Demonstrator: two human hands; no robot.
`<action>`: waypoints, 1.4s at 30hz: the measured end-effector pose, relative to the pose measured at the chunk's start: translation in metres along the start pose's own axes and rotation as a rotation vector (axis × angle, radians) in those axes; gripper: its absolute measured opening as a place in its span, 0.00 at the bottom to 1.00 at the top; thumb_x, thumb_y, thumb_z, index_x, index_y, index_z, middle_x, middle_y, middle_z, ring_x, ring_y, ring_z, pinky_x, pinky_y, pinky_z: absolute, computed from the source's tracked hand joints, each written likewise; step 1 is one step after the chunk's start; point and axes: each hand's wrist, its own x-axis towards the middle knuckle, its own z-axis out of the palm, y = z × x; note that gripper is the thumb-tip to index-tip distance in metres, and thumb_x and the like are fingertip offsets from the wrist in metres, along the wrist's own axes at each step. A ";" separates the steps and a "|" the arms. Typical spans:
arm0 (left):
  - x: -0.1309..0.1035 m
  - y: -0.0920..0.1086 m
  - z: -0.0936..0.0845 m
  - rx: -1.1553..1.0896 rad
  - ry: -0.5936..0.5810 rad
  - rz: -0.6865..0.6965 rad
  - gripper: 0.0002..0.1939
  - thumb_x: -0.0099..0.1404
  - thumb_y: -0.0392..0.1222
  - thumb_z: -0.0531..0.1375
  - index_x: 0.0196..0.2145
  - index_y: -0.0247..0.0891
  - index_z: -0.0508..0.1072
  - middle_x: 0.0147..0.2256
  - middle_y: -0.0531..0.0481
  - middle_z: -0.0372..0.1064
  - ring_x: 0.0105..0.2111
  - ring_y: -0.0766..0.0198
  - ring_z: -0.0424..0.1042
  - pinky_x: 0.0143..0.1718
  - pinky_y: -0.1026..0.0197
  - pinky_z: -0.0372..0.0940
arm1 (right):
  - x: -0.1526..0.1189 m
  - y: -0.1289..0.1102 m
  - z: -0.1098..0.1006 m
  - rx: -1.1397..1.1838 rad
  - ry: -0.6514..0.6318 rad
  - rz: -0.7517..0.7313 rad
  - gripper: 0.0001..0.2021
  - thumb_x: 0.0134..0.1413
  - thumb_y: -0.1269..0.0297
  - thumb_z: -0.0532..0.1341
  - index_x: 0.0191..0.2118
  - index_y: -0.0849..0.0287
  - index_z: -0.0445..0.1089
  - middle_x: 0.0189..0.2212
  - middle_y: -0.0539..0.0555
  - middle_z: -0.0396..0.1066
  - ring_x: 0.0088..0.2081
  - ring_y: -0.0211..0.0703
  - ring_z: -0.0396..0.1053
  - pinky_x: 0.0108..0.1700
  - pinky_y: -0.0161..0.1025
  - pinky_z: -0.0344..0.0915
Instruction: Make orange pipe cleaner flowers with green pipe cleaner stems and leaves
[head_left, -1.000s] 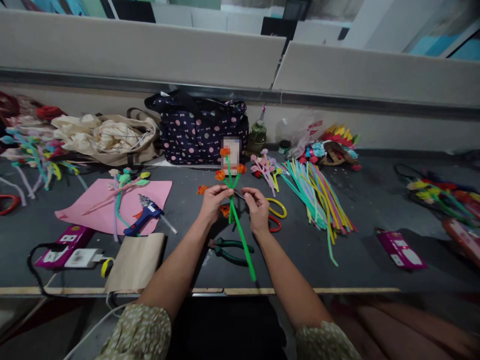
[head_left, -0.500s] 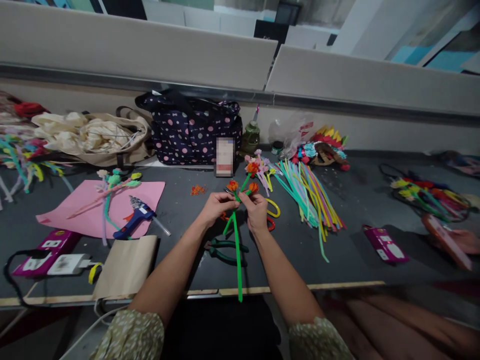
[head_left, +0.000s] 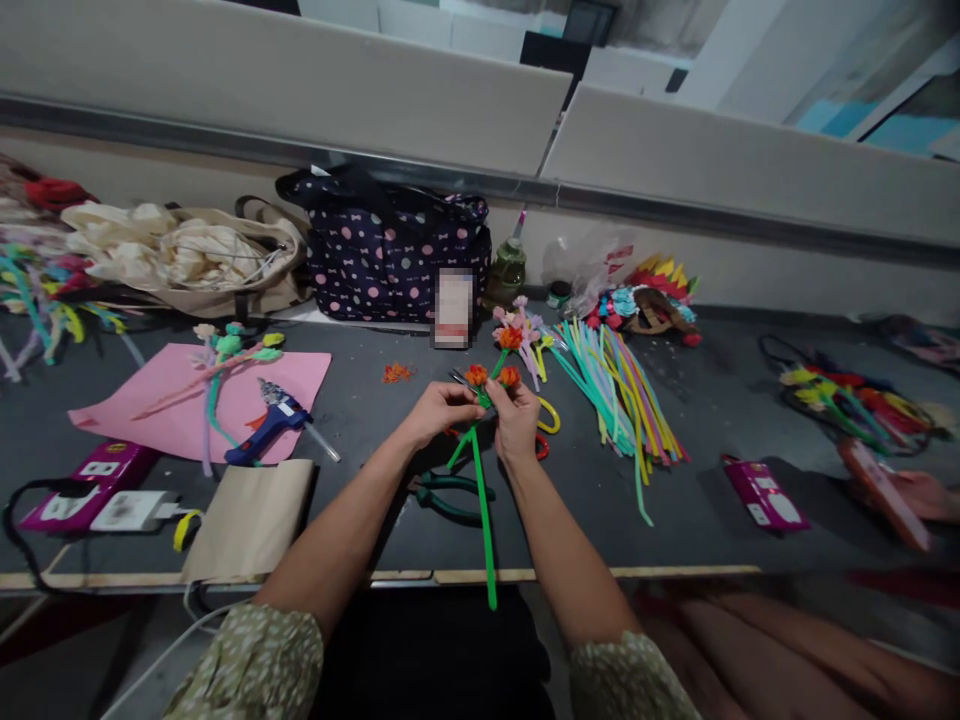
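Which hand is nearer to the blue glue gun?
Left: the left hand is right of the blue glue gun; the right hand is on the same side, farther off.

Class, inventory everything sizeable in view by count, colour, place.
Fuzzy green-stemmed flowers: three, orange, centre
Hinged pliers: one, green handles, front centre
Rounded handle loops: two, yellow, red, centre
Flat paper sheet: one, pink, left
Glue gun: one, blue, on sheet
Patterned fabric bag: one, navy, back
Soft cloth bag: one, beige, back left
Fuzzy sticks: many, multicoloured, right
Flat pad: one, tan, front left
Boxy devices: two, magenta, left and right
Left grip: one, at stems
Right grip: one, at stems
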 end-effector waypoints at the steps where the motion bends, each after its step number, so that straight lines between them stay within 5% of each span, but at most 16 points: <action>1: 0.000 0.000 0.000 -0.003 0.004 0.000 0.14 0.43 0.44 0.69 0.23 0.32 0.73 0.21 0.54 0.67 0.22 0.71 0.63 0.27 0.66 0.58 | 0.000 0.000 0.000 -0.002 0.000 0.002 0.10 0.40 0.60 0.67 0.28 0.61 0.71 0.24 0.47 0.71 0.26 0.33 0.65 0.35 0.34 0.64; 8: 0.005 -0.001 -0.005 -0.170 0.188 0.050 0.13 0.42 0.42 0.70 0.24 0.33 0.73 0.23 0.53 0.69 0.23 0.71 0.65 0.28 0.67 0.59 | 0.001 -0.003 -0.001 -0.057 -0.132 0.057 0.12 0.49 0.56 0.62 0.34 0.60 0.71 0.29 0.50 0.72 0.30 0.35 0.68 0.37 0.35 0.65; 16: 0.013 -0.001 -0.016 -0.429 0.408 0.156 0.14 0.43 0.41 0.70 0.24 0.34 0.71 0.21 0.55 0.67 0.20 0.73 0.63 0.24 0.68 0.59 | -0.012 -0.004 -0.004 -0.593 -0.291 -0.305 0.07 0.52 0.62 0.59 0.35 0.58 0.68 0.30 0.50 0.68 0.33 0.38 0.66 0.39 0.37 0.64; 20: 0.012 -0.002 -0.015 -0.382 0.425 0.200 0.13 0.44 0.42 0.70 0.23 0.33 0.71 0.20 0.55 0.66 0.20 0.73 0.64 0.25 0.67 0.59 | -0.018 -0.003 -0.002 -0.774 -0.357 -0.482 0.08 0.50 0.62 0.61 0.37 0.57 0.67 0.32 0.52 0.69 0.36 0.41 0.66 0.41 0.40 0.64; 30: 0.009 0.001 -0.007 -0.227 0.307 0.174 0.15 0.43 0.45 0.70 0.24 0.33 0.71 0.22 0.53 0.68 0.21 0.70 0.65 0.27 0.64 0.61 | -0.016 -0.001 -0.006 -0.942 -0.252 -0.775 0.03 0.56 0.68 0.56 0.34 0.57 0.68 0.30 0.53 0.71 0.35 0.41 0.66 0.41 0.40 0.63; 35: 0.011 -0.001 -0.009 -0.213 0.334 0.166 0.16 0.42 0.44 0.71 0.23 0.33 0.71 0.22 0.53 0.68 0.23 0.69 0.66 0.29 0.64 0.62 | -0.015 0.001 -0.006 -0.888 -0.245 -0.734 0.05 0.55 0.66 0.57 0.36 0.58 0.69 0.31 0.53 0.72 0.35 0.41 0.68 0.41 0.40 0.65; 42: 0.010 0.002 -0.009 -0.237 0.336 0.175 0.15 0.41 0.44 0.71 0.23 0.32 0.73 0.23 0.51 0.70 0.25 0.69 0.67 0.31 0.65 0.61 | -0.017 0.006 -0.005 -0.704 -0.191 -0.444 0.08 0.54 0.61 0.59 0.33 0.58 0.72 0.31 0.53 0.73 0.35 0.41 0.69 0.42 0.40 0.66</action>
